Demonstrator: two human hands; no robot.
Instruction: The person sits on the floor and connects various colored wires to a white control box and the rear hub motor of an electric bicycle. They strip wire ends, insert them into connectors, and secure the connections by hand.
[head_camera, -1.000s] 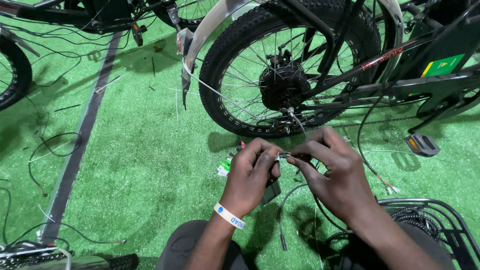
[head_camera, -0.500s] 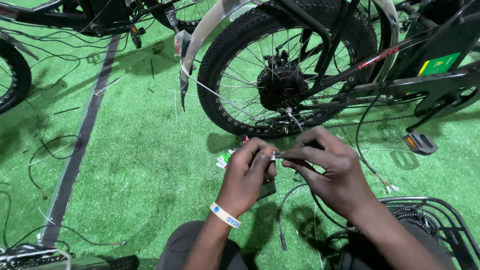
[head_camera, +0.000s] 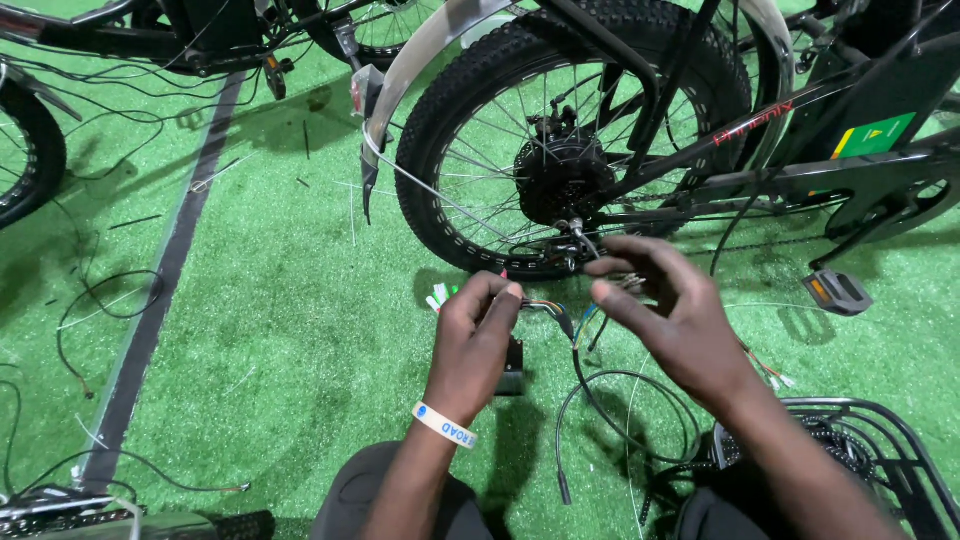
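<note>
At the middle of the frame, just below the knobby black rear bicycle wheel (head_camera: 570, 150), the left hand (head_camera: 480, 335) pinches the end of a thin black cable with loose coloured wires (head_camera: 556, 312) between thumb and fingertips. The right hand (head_camera: 665, 315) hovers just beside it, its fingers spread and curled; whether they grip a wire I cannot tell. The cable trails down in a loop over the green artificial turf (head_camera: 290, 340). It looks light, limp and springy, its bare strands thin and likely easy to bend or break, so the sheathed part just behind the fan of wires seems the safest hold. A white band with blue markings (head_camera: 444, 424) circles the left wrist. At upper right, a green rectangular sticker with a yellow corner (head_camera: 872, 135) sits on the black bicycle frame (head_camera: 800, 175).
</note>
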